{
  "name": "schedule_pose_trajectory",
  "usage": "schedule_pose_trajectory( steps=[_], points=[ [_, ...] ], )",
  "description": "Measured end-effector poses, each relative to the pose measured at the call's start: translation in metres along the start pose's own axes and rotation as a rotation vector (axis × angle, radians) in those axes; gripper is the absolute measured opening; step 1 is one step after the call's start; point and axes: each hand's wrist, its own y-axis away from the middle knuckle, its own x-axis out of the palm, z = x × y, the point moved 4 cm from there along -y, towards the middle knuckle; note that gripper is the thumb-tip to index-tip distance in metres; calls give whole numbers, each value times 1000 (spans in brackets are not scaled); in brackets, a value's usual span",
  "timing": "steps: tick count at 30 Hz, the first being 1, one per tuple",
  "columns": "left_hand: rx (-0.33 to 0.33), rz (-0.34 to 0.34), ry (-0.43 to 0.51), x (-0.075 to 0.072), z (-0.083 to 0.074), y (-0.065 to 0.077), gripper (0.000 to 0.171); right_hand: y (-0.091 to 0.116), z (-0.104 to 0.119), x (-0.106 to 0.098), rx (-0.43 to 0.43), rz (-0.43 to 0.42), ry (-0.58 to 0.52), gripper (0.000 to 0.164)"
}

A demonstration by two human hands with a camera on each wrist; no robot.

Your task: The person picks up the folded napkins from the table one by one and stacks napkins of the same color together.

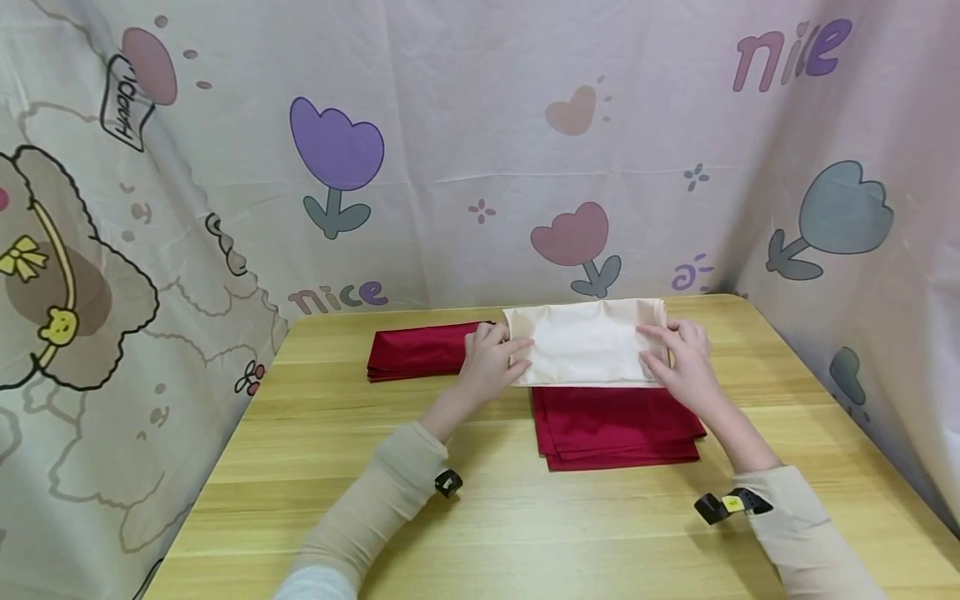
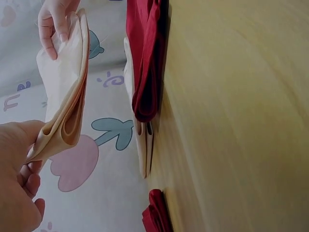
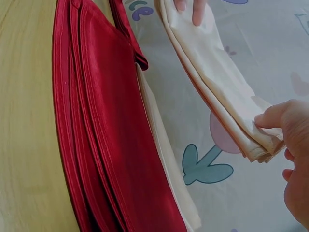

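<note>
A folded cream cloth (image 1: 585, 346) is held up between my two hands over the back of the table. My left hand (image 1: 489, 362) pinches its left end, thumb on the near face. At the opposite end, my right hand (image 1: 684, 367) grips it between thumb and fingers. Folded layers show along its edge in both wrist views. Below lies a folded red cloth (image 1: 615, 425), partly covered by the cream one in the head view. Against the red cloth's far side, a second cream cloth (image 2: 143, 162) lies on the table; the held cloth hides it from the head view.
Left of my left hand, another folded red cloth (image 1: 416, 350) lies flat near the back of the wooden table (image 1: 525, 542). A printed curtain (image 1: 450, 167) hangs directly behind the table and along its sides. Dark wrist cameras sit on both sleeves.
</note>
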Motion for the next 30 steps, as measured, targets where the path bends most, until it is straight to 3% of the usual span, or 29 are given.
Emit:
schedule_pose_trajectory(
  steps=[10, 30],
  points=[
    [-31, 20, -5, 16, -1, -6, 28, -2, -7, -5, -3, 10, 31, 38],
    [-144, 97, -6, 27, -4, -26, 31, -18, -14, -12, 33, 24, 73, 38]
  ],
)
